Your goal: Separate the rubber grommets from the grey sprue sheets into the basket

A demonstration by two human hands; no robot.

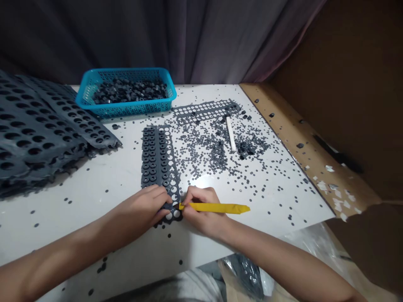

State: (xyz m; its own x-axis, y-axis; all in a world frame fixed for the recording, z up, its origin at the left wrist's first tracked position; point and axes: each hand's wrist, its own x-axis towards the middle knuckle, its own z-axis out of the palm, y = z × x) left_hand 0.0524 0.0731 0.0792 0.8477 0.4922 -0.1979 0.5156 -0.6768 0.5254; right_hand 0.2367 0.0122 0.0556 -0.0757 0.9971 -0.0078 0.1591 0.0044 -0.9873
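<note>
A dark grey rubber sheet [158,157] with rows of round moulded parts lies flat on the white table, its right-hand columns showing open holes. My left hand [154,203] rests on the near end of this sheet, fingers closed on its edge beside the holes. In my right hand [201,209] is a yellow-handled craft knife [217,207], pinched between the fingers close to its tip. That dark tip points left and meets the sheet next to my left fingertips. Whether a part is pinched between the left fingers is hidden.
A blue basket [126,105] full of small black rubber parts stands at the back. Stacked uncut sheets [34,126] lie left. An emptied sheet [206,110], a white stick [231,134] and many small black discs [201,147] spread over the white table [103,218].
</note>
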